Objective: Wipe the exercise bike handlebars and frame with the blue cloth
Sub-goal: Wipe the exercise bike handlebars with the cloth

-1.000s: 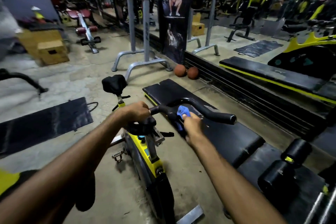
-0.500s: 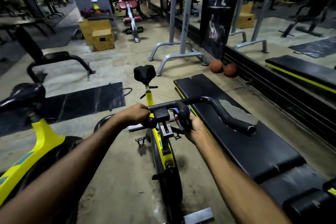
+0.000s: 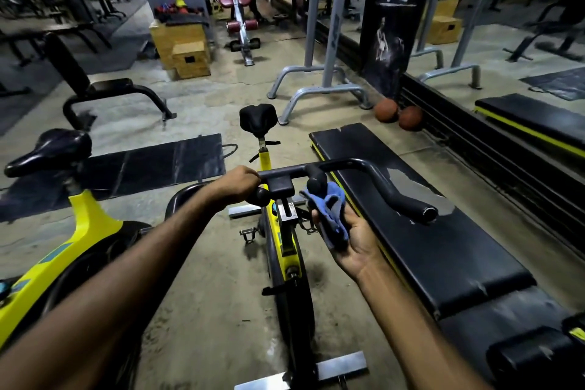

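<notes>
The right hand (image 3: 351, 241) lies palm up with its fingers curled loosely around the crumpled blue cloth (image 3: 330, 215), which rests bunched in the palm and rises to touch the underside of the short black rubber inner grip (image 3: 316, 181) of the black tubular handlebars (image 3: 364, 168). The right forearm runs from the lower right corner up toward the bars, wrist turned outward. The left hand (image 3: 240, 184) is clenched knuckles up over the left side of the handlebars, just beside the rounded end of the other inner grip, and its forearm stretches in from the lower left corner. The handlebars run crosswise, left to right; the right horn sweeps out and back toward the camera, ending in a free tip (image 3: 427, 214) above the long black padded bench (image 3: 427, 231) that lies close along the bike's right side. The yellow and black frame of the exercise bike (image 3: 285, 247) has its long axis running straight away from the camera, from the steel foot bar (image 3: 338, 364) at the bottom to the black saddle (image 3: 258, 116) at the far end. On the left, bare concrete floor (image 3: 205, 279) separates it from a second yellow exercise bike (image 3: 57, 247), leaving open room beside the frame.
</notes>
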`<state>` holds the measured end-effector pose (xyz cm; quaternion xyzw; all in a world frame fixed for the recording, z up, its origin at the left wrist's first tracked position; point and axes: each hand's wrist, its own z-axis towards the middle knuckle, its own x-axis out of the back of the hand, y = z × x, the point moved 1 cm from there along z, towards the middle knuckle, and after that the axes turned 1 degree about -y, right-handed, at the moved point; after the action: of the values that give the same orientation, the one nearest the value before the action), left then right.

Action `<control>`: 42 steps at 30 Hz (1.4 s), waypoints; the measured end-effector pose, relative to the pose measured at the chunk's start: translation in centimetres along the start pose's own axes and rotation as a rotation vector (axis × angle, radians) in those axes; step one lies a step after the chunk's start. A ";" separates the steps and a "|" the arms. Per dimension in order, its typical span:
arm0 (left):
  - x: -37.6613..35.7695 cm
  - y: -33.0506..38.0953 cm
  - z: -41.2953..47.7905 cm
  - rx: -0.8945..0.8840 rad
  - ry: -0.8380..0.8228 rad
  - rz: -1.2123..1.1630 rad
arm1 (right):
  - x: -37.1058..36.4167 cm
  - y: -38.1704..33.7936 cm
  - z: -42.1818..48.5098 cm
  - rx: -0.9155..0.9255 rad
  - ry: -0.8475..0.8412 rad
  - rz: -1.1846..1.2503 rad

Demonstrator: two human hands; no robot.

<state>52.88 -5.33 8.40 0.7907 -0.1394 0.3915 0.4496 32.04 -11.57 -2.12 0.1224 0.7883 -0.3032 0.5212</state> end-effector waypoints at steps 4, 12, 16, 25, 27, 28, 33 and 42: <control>-0.1 0.1 -0.8 0.007 0.037 -0.038 | 0.1 -0.2 0.2 0.002 0.176 -0.072; -0.3 0.1 -1.5 0.034 0.066 -0.117 | -2.8 -0.8 2.6 -0.035 0.181 -0.053; -0.1 0.0 -1.4 0.038 0.047 -0.118 | -1.4 -0.2 0.1 -0.086 0.120 -0.158; -0.8 -0.6 -1.3 -0.010 0.085 -0.208 | -3.3 -0.8 5.0 0.194 0.338 -0.787; -1.0 -0.8 -1.5 -0.034 0.096 -0.247 | -3.0 -0.7 6.9 0.089 0.369 -0.838; -1.0 -1.0 -1.6 -0.045 0.102 -0.273 | -2.3 -0.6 7.9 0.050 0.381 -0.879; -0.8 -1.9 -2.0 -0.069 0.104 -0.289 | -2.7 -0.4 6.3 -0.018 0.259 -0.932; -1.0 -2.7 -1.7 -0.083 0.133 -0.262 | -2.0 1.2 1.6 0.330 0.212 -1.279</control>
<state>52.90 -2.53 6.51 0.7551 -0.0209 0.3748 0.5375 34.71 -11.38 -1.21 -0.2618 0.6960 -0.6553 0.1328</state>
